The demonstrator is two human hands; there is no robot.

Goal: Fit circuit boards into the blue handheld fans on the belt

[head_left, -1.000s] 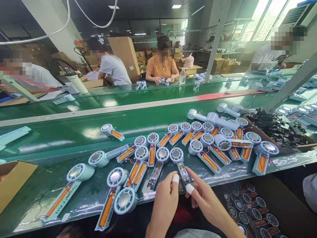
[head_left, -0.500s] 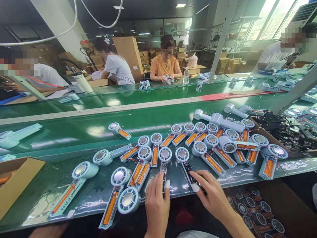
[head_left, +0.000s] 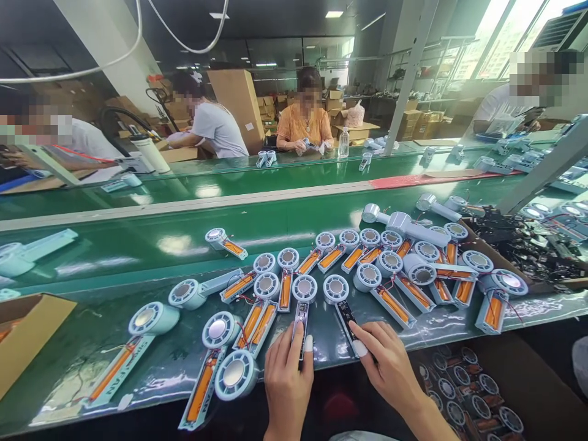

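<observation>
Holding a fan by its handle in each hand, the person sits at the near edge of a green bench [head_left: 160, 373]. The left hand [head_left: 289, 370] has a narrow grip on the left fan [head_left: 304, 289], its index fingertip on the board [head_left: 303, 311] in the handle and its thumb along the right edge. The right hand [head_left: 388, 358] has the right fan [head_left: 337, 290] in a similar narrow grip, index finger on the black board [head_left: 344, 311] and thumb near the handle's lower end. Both thumbs wear white finger cots [head_left: 309, 345]. The two fans lie side by side, apart, round heads away from the person and handles towards the body. Around them are more fans, many with orange batteries [head_left: 285, 289] showing in open handles, some touching or overlapping at the right. Black parts [head_left: 533, 239] are heaped in a box at the far right, an open carton [head_left: 50, 331] stands at the left, and a crate [head_left: 533, 373] of fans sits below the bench edge. Across the belt [head_left: 257, 223], a co-worker in orange [head_left: 298, 125] handles a small piece near a bottle [head_left: 343, 146].
</observation>
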